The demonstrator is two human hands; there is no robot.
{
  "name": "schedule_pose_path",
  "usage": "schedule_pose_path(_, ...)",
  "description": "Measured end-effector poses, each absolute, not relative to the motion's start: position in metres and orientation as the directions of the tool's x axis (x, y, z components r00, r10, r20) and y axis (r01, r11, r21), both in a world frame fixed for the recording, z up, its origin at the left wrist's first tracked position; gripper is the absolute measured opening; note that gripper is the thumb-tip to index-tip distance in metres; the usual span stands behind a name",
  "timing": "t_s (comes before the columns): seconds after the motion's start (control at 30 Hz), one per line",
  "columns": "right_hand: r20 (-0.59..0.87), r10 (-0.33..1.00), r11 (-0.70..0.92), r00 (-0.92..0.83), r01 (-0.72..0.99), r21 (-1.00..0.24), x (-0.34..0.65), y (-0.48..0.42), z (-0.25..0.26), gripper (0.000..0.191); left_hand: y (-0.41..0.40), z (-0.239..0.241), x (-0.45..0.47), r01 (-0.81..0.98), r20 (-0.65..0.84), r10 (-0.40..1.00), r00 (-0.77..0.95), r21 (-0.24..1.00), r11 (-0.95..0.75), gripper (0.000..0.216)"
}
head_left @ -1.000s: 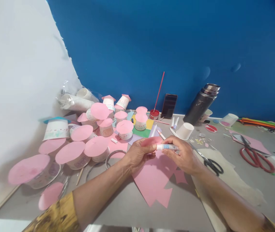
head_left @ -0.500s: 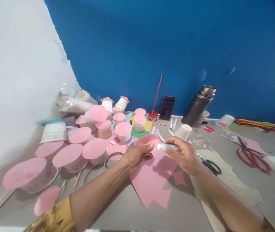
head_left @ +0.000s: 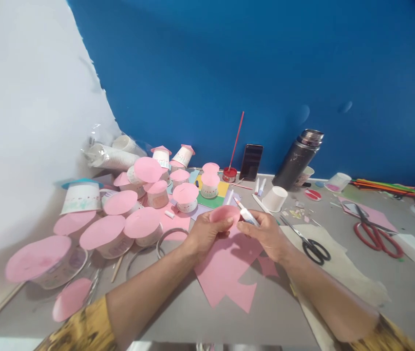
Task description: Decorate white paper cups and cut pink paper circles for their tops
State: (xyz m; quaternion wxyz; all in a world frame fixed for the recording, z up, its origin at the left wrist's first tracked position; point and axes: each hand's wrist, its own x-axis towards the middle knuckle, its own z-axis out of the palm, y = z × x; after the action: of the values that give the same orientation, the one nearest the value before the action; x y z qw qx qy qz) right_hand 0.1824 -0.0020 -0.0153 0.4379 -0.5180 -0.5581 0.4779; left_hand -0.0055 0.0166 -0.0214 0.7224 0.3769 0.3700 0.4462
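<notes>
My left hand (head_left: pixel 207 233) pinches a small pink paper disc (head_left: pixel 225 214), curled and held just above the table. My right hand (head_left: pixel 266 233) grips a white glue tube (head_left: pixel 248 216) with blue print, its tip pointing up and left beside the disc's right edge. Both hands hover over a cut sheet of pink paper (head_left: pixel 225 273) lying flat on the grey table (head_left: pixel 193 312).
Several paper cups topped with pink discs (head_left: pixel 143 225) crowd the left. Black scissors (head_left: pixel 311 246) lie right of my hands, red scissors (head_left: pixel 375 236) farther right. A white cup (head_left: pixel 275 199), a steel flask (head_left: pixel 297 158), a phone (head_left: pixel 251 162) and a red pot with a stick (head_left: pixel 230 173) stand at the blue wall.
My right hand has turned the glue tube from lying sideways to tilted, tip toward the disc. Both hands have shifted slightly left. The view dropped a little.
</notes>
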Motion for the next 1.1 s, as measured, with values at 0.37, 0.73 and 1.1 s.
schedule_pose_path(0.37,0.023,0.998,0.005,0.063,0.268,-0.964,0.179,-0.004,-0.012,0.039,0.013,-0.021,-0.003,-0.237,-0.126,0.951,0.281,0.952,0.196,0.032)
schedule_pose_path(0.73,0.105,0.991,0.053,0.087,0.463,-0.885,0.180,-0.007,-0.003,0.043,0.010,-0.018,-0.005,-0.213,-0.164,0.937,0.309,0.948,0.237,0.037)
schedule_pose_path(1.1,0.059,0.994,0.015,0.089,0.428,-0.903,0.176,-0.008,-0.002,0.041,0.010,-0.019,-0.003,-0.223,-0.193,0.934,0.302,0.938,0.266,0.037)
